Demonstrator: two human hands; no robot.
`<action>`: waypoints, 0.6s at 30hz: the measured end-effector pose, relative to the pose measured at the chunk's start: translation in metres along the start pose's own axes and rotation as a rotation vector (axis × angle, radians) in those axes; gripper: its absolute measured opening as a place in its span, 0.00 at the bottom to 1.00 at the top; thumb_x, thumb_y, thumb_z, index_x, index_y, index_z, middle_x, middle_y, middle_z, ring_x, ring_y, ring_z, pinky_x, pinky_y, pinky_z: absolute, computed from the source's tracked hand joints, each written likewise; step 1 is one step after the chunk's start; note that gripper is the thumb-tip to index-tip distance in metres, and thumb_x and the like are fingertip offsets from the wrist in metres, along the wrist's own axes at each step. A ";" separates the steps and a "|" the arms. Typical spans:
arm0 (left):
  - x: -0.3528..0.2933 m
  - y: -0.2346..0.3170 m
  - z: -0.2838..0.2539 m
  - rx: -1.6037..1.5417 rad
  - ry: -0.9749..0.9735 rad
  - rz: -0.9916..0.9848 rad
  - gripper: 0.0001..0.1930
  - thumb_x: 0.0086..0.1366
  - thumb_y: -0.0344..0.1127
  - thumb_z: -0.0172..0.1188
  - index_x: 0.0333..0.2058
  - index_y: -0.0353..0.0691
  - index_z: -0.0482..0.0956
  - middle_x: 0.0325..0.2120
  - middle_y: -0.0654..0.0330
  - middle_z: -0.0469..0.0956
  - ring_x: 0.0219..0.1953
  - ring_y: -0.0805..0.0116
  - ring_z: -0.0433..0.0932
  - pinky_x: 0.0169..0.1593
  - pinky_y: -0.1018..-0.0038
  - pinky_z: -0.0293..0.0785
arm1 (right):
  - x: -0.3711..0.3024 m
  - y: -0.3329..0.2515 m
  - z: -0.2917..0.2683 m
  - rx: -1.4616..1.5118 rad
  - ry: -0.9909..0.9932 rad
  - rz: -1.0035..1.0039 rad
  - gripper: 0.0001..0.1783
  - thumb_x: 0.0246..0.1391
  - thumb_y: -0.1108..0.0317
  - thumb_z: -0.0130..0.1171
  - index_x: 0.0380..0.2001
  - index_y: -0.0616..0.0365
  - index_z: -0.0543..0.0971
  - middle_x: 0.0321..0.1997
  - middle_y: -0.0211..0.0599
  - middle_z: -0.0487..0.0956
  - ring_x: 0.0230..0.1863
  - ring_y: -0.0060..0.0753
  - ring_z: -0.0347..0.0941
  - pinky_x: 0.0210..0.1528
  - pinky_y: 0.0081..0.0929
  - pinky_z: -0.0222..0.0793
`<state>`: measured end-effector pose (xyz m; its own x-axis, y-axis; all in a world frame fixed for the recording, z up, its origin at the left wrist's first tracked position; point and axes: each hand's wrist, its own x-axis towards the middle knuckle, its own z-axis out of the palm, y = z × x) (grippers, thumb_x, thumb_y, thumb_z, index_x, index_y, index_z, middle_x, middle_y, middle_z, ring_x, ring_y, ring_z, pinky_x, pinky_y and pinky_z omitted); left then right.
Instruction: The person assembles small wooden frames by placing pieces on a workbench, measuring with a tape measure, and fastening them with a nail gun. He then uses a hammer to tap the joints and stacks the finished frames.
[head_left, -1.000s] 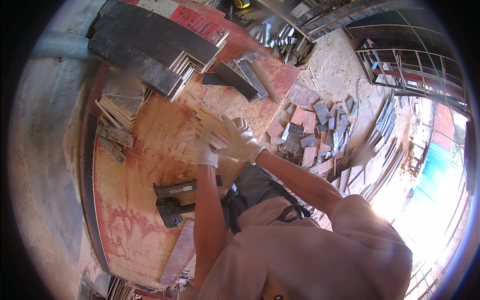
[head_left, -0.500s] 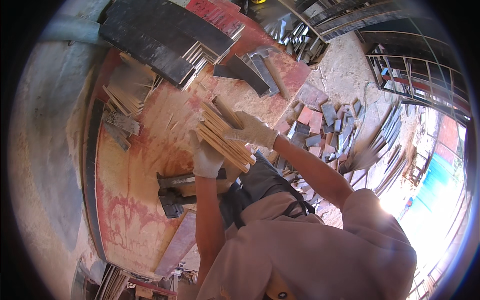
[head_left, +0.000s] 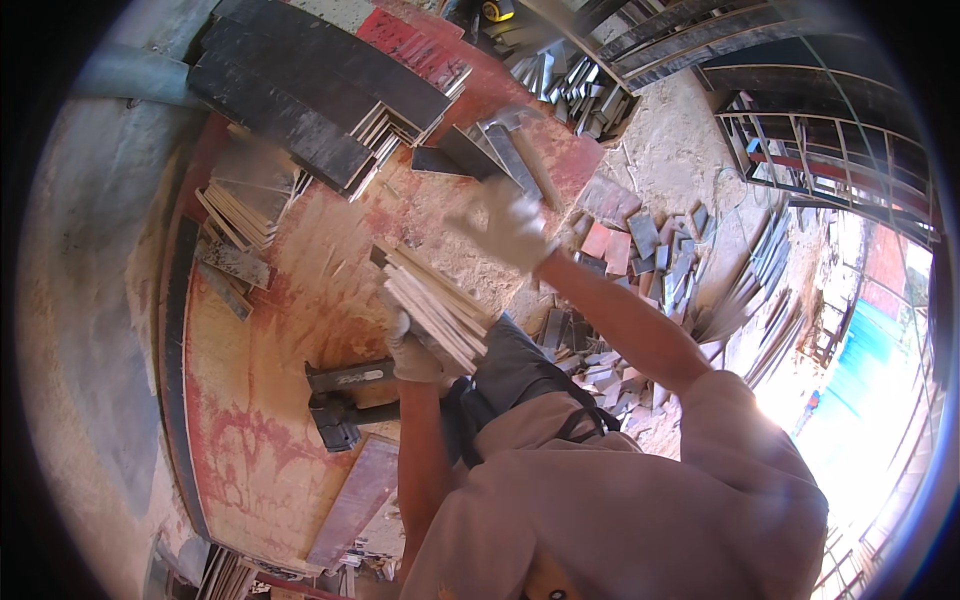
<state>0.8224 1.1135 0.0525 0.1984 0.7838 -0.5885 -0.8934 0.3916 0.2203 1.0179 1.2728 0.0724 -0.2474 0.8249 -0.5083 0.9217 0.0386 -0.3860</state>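
A bundle of thin wooden strips [head_left: 435, 305] lies in the grip of my gloved left hand [head_left: 412, 350], its ends pointing away from me. My gloved right hand [head_left: 510, 232] is apart from the bundle, over the table, with fingers spread and nothing seen in them; motion smears it somewhat. Just beyond that hand lie a hammer [head_left: 540, 172] with a wooden handle and a few dark-faced board pieces [head_left: 470, 152]. Close to my left wrist rests a black nail gun [head_left: 345, 400] on its side.
Dark panels [head_left: 310, 80] are stacked at the table's far left, with a red board [head_left: 415, 45] beside them. More strips [head_left: 235, 215] lie at the left. Several block offcuts [head_left: 645, 240] heap up at right. A long board [head_left: 355, 500] lies near the table's front.
My right hand has let go of the strips and moved away, forward and to the right. The left hand keeps the bundle, which has shifted slightly down.
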 end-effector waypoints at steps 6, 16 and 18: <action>-0.011 0.019 -0.015 0.083 0.082 0.135 0.42 0.61 0.59 0.65 0.67 0.40 0.67 0.60 0.51 0.74 0.60 0.50 0.75 0.64 0.53 0.73 | 0.065 0.056 0.043 -0.220 0.547 0.314 0.69 0.42 0.37 0.75 0.70 0.77 0.51 0.64 0.67 0.67 0.65 0.66 0.64 0.64 0.54 0.66; -0.054 0.026 -0.035 -0.044 0.102 0.318 0.49 0.58 0.67 0.66 0.69 0.39 0.62 0.60 0.48 0.71 0.59 0.46 0.74 0.64 0.47 0.69 | 0.052 0.041 0.025 -0.254 0.137 -0.117 0.36 0.49 0.44 0.70 0.61 0.44 0.76 0.63 0.56 0.70 0.72 0.64 0.55 0.72 0.56 0.54; -0.064 0.023 -0.027 -0.095 0.107 0.344 0.53 0.56 0.69 0.67 0.69 0.38 0.60 0.60 0.48 0.71 0.59 0.48 0.73 0.64 0.50 0.69 | 0.077 0.048 0.040 -0.257 0.155 -0.053 0.38 0.56 0.45 0.65 0.70 0.27 0.68 0.75 0.60 0.57 0.79 0.68 0.40 0.77 0.64 0.40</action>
<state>0.7782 1.0590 0.0741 -0.1582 0.8052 -0.5715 -0.9349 0.0642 0.3492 1.0308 1.3154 -0.0163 -0.2672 0.8935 -0.3610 0.9589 0.2095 -0.1912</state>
